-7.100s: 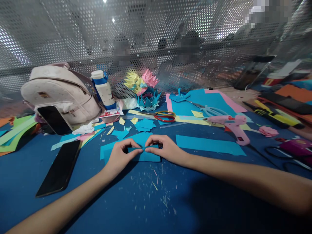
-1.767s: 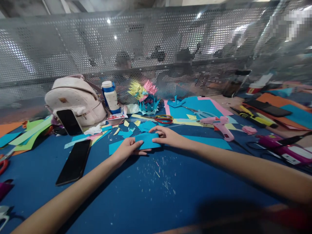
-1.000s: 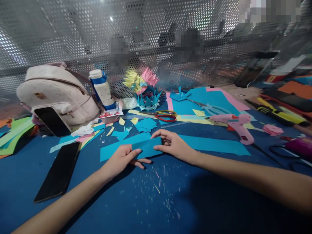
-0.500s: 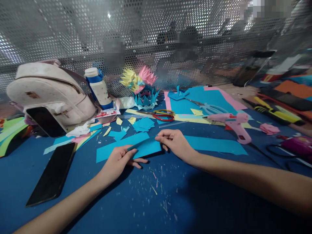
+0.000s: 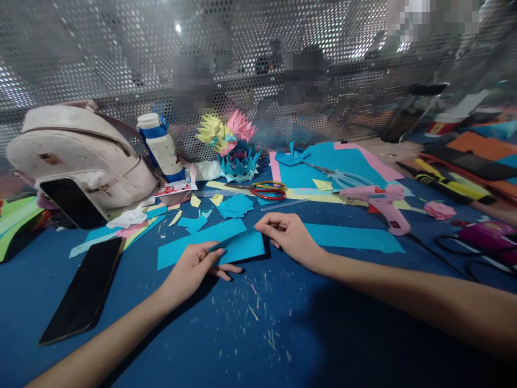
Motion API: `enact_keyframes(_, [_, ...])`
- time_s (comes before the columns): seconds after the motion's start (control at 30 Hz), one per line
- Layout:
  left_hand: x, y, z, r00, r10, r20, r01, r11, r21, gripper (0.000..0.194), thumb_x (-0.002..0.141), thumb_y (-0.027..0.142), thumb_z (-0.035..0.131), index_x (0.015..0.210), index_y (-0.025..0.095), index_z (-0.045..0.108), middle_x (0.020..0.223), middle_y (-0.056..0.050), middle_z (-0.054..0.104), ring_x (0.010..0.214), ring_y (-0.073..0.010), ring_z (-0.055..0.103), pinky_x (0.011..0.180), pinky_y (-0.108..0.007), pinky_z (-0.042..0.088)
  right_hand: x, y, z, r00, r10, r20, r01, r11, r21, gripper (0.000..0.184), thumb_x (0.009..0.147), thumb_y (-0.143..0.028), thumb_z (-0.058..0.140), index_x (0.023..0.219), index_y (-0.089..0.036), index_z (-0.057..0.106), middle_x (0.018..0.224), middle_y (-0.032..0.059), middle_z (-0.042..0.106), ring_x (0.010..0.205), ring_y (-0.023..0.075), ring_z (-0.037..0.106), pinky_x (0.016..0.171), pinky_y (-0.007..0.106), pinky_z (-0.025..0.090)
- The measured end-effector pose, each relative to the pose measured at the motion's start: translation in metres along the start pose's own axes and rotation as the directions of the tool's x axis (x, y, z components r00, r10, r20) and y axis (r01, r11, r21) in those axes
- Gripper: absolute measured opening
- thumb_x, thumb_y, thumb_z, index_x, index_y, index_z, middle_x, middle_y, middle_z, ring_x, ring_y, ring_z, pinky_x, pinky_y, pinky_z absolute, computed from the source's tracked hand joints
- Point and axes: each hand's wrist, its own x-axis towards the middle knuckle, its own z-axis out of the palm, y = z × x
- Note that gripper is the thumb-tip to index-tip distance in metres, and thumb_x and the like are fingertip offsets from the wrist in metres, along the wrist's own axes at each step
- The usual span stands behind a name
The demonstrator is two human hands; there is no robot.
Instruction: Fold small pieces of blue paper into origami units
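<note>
A folded strip of blue paper (image 5: 248, 244) is held slightly above the dark blue table between my two hands. My left hand (image 5: 201, 262) pinches its left end between thumb and fingers, the lower fingers stretched out beneath. With thumb and forefinger, my right hand (image 5: 283, 233) grips the upper right corner, where the top layer lifts from the lower one. Behind my left hand lies another blue strip (image 5: 173, 254) on the table, and a long blue strip (image 5: 359, 237) extends to the right behind my right wrist.
Beyond the hands lie red and yellow scissors (image 5: 269, 189), a pile of blue paper pieces (image 5: 236, 206) and folded paper flowers (image 5: 239, 161). A pink glue gun (image 5: 388, 202) with its cord is at right. A black phone (image 5: 83, 291) lies left, near a white backpack (image 5: 76, 145) and bottle (image 5: 159, 145).
My right hand's pinch has risen slightly, and the upper layer of the folded strip stands a little more apart at its right end. The whole view has shifted slightly.
</note>
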Motion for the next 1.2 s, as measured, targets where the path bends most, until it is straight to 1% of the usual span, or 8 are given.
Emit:
enact_keyframes(0.1, [0.0, 0.002, 0.0, 1.0, -0.009, 0.003, 0.009, 1.0, 0.004, 0.021, 0.082, 0.03, 0.063, 0.072, 0.016, 0.051, 0.064, -0.006, 0.069, 0.075, -0.0294, 0.073, 0.057, -0.028, 0.056, -0.001, -0.002, -0.001, 1.0, 0.0, -0.003, 0.0, 0.999, -0.036, 0.025, 0.085, -0.037, 0.058, 0.074, -0.016, 0.064, 0.055, -0.0033, 0.048, 0.046, 0.0066, 0.04, 0.042, 0.021, 0.031])
enact_keyframes(0.2, [0.001, 0.003, -0.001, 1.0, -0.02, 0.004, 0.02, 1.0, 0.003, 0.02, 0.083, 0.031, 0.063, 0.077, 0.014, 0.055, 0.07, -0.01, 0.073, 0.072, -0.0278, 0.073, 0.058, -0.029, 0.056, 0.0, -0.001, 0.0, 1.0, 0.014, -0.022, -0.015, 0.998, -0.065, 0.019, 0.079, -0.036, 0.065, 0.075, -0.017, 0.064, 0.061, -0.0019, 0.055, 0.052, 0.0084, 0.047, 0.047, 0.022, 0.039])
enact_keyframes(0.33, [0.002, 0.002, -0.004, 0.999, -0.033, 0.013, 0.033, 0.999, -0.023, 0.023, 0.083, 0.032, 0.063, 0.091, 0.011, 0.059, 0.074, -0.012, 0.074, 0.071, -0.0271, 0.074, 0.061, -0.032, 0.057, 0.002, 0.001, 0.002, 0.996, 0.075, 0.041, -0.072, 0.996, -0.06, 0.023, 0.075, -0.035, 0.069, 0.066, -0.017, 0.059, 0.059, -0.0011, 0.06, 0.056, 0.011, 0.056, 0.055, 0.024, 0.046])
enact_keyframes(0.43, [0.004, 0.001, -0.005, 1.0, -0.021, 0.012, 0.021, 0.999, -0.029, 0.024, 0.083, 0.032, 0.063, 0.093, 0.011, 0.059, 0.07, -0.01, 0.073, 0.074, -0.0285, 0.073, 0.061, -0.032, 0.057, 0.002, 0.001, 0.002, 0.989, 0.108, 0.096, -0.103, 0.993, -0.059, 0.028, 0.08, -0.037, 0.064, 0.063, -0.018, 0.054, 0.053, -0.0015, 0.06, 0.051, 0.0108, 0.057, 0.055, 0.025, 0.045])
enact_keyframes(0.6, [0.005, 0.0, -0.006, 1.0, -0.013, 0.021, 0.014, 0.999, -0.035, 0.022, 0.085, 0.032, 0.062, 0.091, 0.011, 0.056, 0.068, -0.009, 0.072, 0.071, -0.0275, 0.074, 0.059, -0.03, 0.057, 0.001, 0.003, 0.001, 0.992, 0.045, 0.12, -0.033, 0.994, -0.105, 0.031, 0.086, -0.035, 0.058, 0.062, -0.019, 0.046, 0.049, -0.0042, 0.055, 0.05, 0.0098, 0.053, 0.055, 0.024, 0.04])
enact_keyframes(0.7, [0.005, -0.001, -0.006, 1.0, -0.004, 0.005, 0.004, 0.999, -0.032, 0.022, 0.085, 0.032, 0.062, 0.091, 0.011, 0.056, 0.069, -0.008, 0.072, 0.073, -0.027, 0.074, 0.06, -0.029, 0.058, 0.002, 0.003, 0.001, 0.99, 0.036, 0.136, -0.025, 0.996, -0.082, 0.032, 0.085, -0.036, 0.059, 0.062, -0.019, 0.045, 0.053, -0.0043, 0.053, 0.053, 0.0107, 0.057, 0.055, 0.024, 0.041])
enact_keyframes(0.9, [0.004, -0.003, -0.009, 1.0, 0.008, -0.008, -0.008, 1.0, -0.01, 0.026, 0.09, 0.034, 0.057, 0.093, 0.009, 0.057, 0.082, -0.016, 0.075, 0.075, -0.0243, 0.074, 0.063, -0.027, 0.058, 0.002, 0.0, 0.004, 0.97, 0.136, 0.202, -0.139, 0.99, 0.0, 0.025, 0.08, -0.035, 0.064, 0.07, -0.019, 0.048, 0.056, -0.0022, 0.059, 0.057, 0.0138, 0.063, 0.06, 0.027, 0.046])
enact_keyframes(1.2, [0.002, 0.002, -0.008, 1.0, 0.009, -0.025, -0.009, 1.0, 0.018, 0.028, 0.088, 0.037, 0.06, 0.092, 0.01, 0.055, 0.08, -0.016, 0.076, 0.07, -0.0237, 0.074, 0.062, -0.027, 0.058, -0.006, -0.002, 0.002, 0.983, -0.014, 0.185, 0.051, 0.978, -0.201, 0.034, 0.09, -0.038, 0.053, 0.064, -0.018, 0.043, 0.047, -0.0055, 0.049, 0.045, 0.0082, 0.048, 0.052, 0.021, 0.036])
